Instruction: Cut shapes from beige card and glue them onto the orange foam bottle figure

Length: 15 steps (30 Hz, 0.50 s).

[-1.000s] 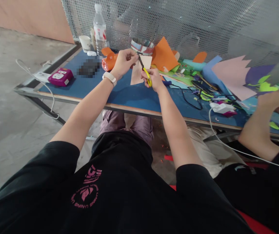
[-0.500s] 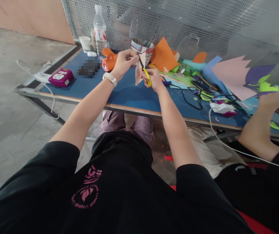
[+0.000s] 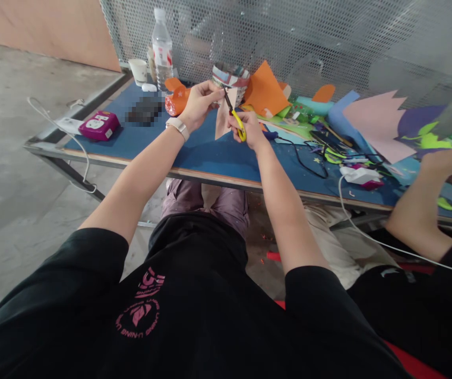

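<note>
In the head view, the left hand (image 3: 200, 106) has its fingers pinched on a smooth, thin pale pink paper (image 3: 221, 122), held above the blue table (image 3: 218, 158); the right hand's (image 3: 251, 128) fingers are clamped around the yellow looped handles of dark-bladed scissors (image 3: 233, 111). Beyond stand a round patterned container (image 3: 232, 78), an angular orange sheet (image 3: 264, 92) and, farther left, a clear plastic bottle (image 3: 161, 45).

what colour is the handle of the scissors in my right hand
The scissors' handle is yellow, as the head view shows.
</note>
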{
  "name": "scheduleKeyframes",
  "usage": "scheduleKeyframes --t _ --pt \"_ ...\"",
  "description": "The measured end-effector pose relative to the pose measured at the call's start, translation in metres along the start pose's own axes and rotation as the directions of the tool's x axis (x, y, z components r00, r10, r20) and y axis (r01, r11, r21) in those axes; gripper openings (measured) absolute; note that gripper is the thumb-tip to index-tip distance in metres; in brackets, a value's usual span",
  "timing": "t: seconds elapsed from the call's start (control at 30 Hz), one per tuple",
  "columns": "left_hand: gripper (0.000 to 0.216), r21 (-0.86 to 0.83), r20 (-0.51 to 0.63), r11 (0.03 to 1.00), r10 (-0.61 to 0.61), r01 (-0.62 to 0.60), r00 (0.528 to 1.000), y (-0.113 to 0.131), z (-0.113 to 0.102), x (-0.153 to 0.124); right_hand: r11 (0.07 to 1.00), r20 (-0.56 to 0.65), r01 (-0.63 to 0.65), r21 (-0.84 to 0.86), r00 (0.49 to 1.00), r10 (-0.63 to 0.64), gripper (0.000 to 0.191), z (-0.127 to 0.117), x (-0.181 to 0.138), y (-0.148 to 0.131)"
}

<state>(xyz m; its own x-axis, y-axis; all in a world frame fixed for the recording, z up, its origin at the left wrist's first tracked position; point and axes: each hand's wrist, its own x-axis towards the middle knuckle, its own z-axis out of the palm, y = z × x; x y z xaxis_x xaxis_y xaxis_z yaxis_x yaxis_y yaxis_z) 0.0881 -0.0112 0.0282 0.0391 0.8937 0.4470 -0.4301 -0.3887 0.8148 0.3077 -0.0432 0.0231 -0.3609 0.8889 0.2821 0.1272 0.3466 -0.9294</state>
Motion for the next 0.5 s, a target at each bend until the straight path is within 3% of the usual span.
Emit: scheduleKeyframes --t 0.33,0.5 --pt "0.048 0.058 -0.022 0.998 0.035 -0.033 0.999 -0.006 -0.004 0.004 0.995 -0.014 -0.098 -0.012 0.995 0.098 0.071 0.011 -0.012 -0.023" --pt "0.038 0.031 0.015 0.997 0.073 -0.073 0.997 -0.015 -0.01 0.01 0.996 -0.034 -0.082 -0.026 0.996 0.081 0.071 0.016 -0.015 -0.03"
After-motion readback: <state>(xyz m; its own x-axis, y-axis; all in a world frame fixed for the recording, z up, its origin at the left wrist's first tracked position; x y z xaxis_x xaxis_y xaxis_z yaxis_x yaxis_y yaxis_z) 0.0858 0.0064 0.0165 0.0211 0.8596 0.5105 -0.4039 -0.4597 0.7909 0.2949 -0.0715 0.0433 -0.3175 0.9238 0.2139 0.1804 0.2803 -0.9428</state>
